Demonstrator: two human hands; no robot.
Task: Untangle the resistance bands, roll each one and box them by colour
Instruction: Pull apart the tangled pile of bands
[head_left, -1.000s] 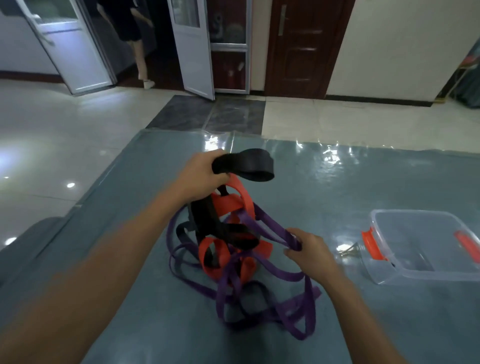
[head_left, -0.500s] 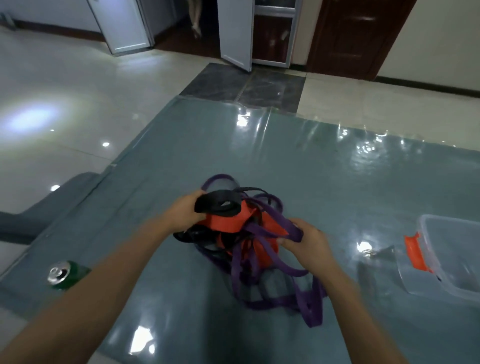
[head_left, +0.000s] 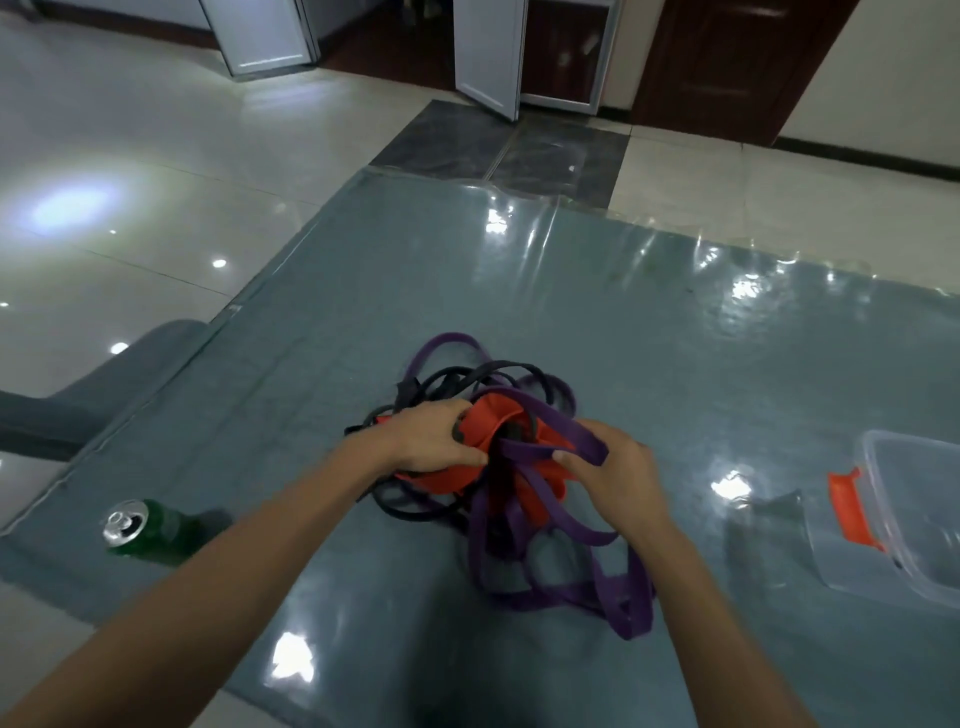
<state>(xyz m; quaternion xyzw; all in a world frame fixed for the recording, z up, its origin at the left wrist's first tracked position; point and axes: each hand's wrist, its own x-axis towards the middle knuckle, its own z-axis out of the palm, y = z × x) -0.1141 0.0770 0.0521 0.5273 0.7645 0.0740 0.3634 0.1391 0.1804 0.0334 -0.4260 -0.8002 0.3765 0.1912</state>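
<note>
A tangle of resistance bands lies in the middle of the blue-grey table (head_left: 649, 364): purple bands (head_left: 545, 519), an orange band (head_left: 483, 431) and black bands (head_left: 457, 379) knotted together. My left hand (head_left: 431, 436) grips the orange band together with a black band at the left of the heap. My right hand (head_left: 618, 467) pinches a purple band at the heap's right. Purple loops trail toward me over the table.
A clear plastic box (head_left: 904, 519) with an orange latch stands at the right edge of the table. A green drinks can (head_left: 150, 530) stands near the table's left edge. Shiny tiled floor and doors lie beyond the table.
My left hand has come down from holding a black band up and now grips low on the heap. The bands have settled lower on the table. The view has tilted down.
</note>
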